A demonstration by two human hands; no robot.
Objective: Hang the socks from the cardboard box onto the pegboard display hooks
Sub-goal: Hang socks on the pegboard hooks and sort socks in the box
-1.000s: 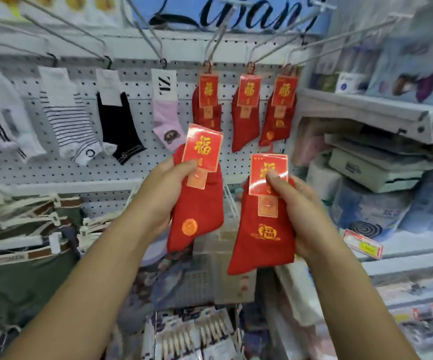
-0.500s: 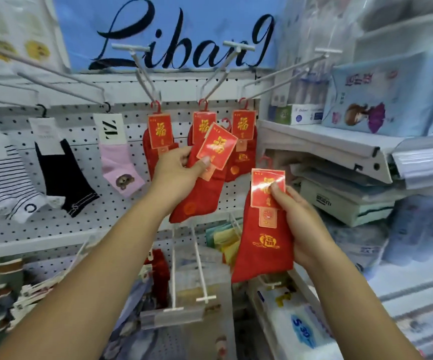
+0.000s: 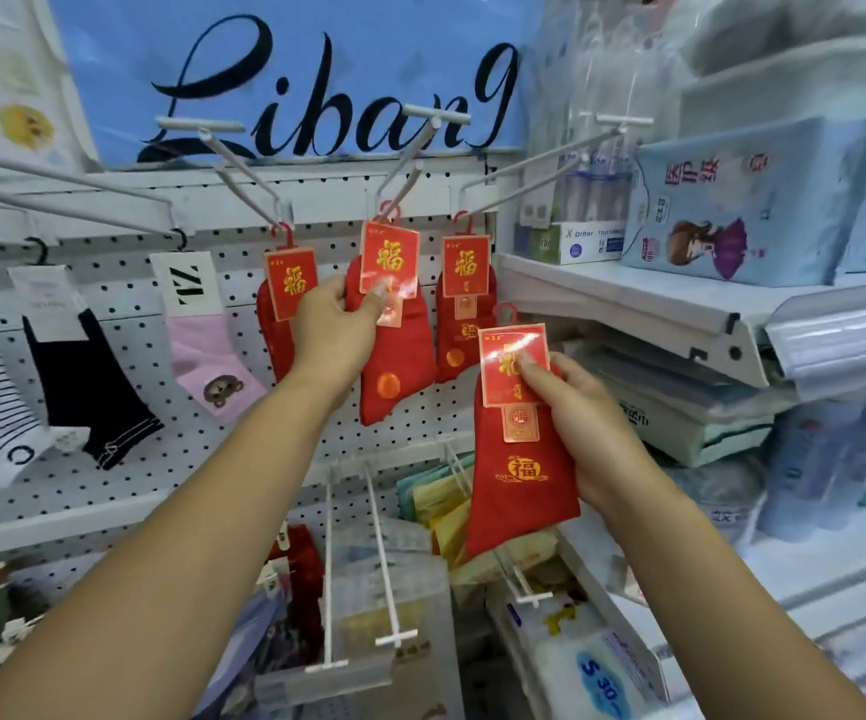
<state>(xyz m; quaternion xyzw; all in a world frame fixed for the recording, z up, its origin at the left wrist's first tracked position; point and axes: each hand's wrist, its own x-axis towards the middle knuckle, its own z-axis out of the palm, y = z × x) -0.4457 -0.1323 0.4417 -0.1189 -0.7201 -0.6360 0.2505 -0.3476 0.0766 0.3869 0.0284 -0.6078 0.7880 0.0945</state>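
Hanging step. Left hand pinches a red carded sock pair beneath the middle white wire hook, its loop seemingly threaded. At four o'clock, right hand grips a second red sock pair. Next: release, then thread the second.

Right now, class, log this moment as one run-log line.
left hand: pinches red sock at middle hook | right hand: holds second red sock, unhung | stage: hanging

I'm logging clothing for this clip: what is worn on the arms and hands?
Nothing. The left forearm and right forearm are bare to the frame edge: no sleeves, watch or bracelet. The left hand and right hand show no gloves or rings.
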